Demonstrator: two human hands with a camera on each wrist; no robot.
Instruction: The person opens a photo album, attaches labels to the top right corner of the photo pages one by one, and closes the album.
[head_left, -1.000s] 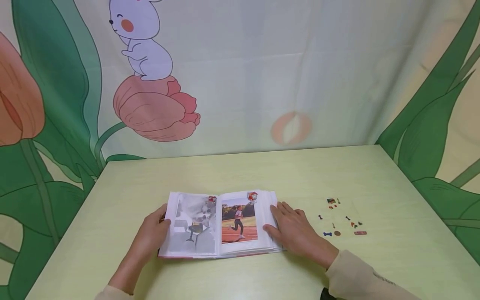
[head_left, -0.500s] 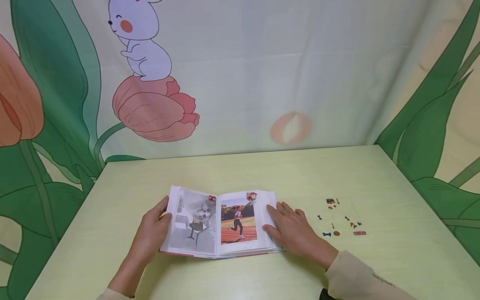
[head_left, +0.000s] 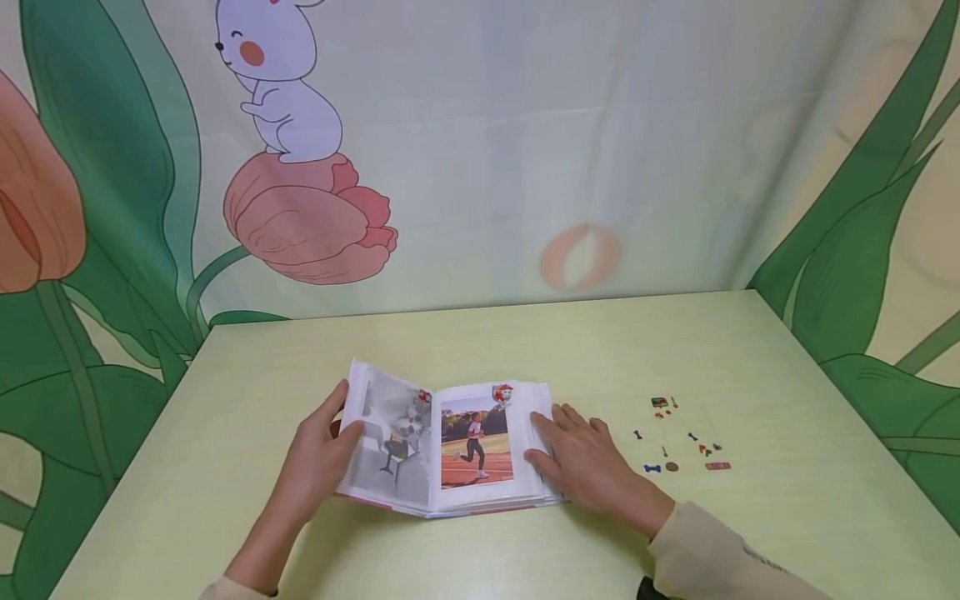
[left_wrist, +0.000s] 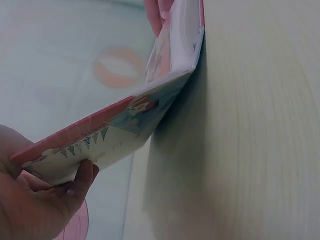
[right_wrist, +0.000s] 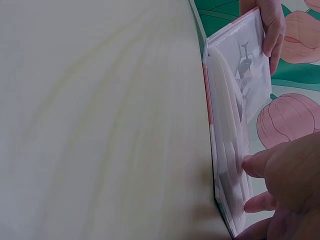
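A small photo album point(head_left: 487, 497) lies open on the table. Its right page shows a photo of a runner point(head_left: 476, 446); the left one has a grey picture point(head_left: 393, 446). My left hand point(head_left: 318, 458) grips the outer edge of the left cover, thumb on the inside, and holds it tilted up off the table. In the left wrist view the printed outside of the cover point(left_wrist: 107, 142) shows, with fingers point(left_wrist: 82, 182) behind it. My right hand point(head_left: 588, 467) rests on the right edge of the pages with fingers extended; the right wrist view shows its fingertips touching the page stack point(right_wrist: 227, 135).
On the table point(head_left: 795, 508) to the right lie several small stickers, among them a blue bone point(head_left: 652, 468), a brown round one point(head_left: 672, 467) and a pink strip point(head_left: 717, 466). A printed curtain point(head_left: 480, 167) hangs behind the table.
My left hand has raised the left cover and its page from nearly flat, swinging it up and toward the right. The right hand has stayed in place on the pages.
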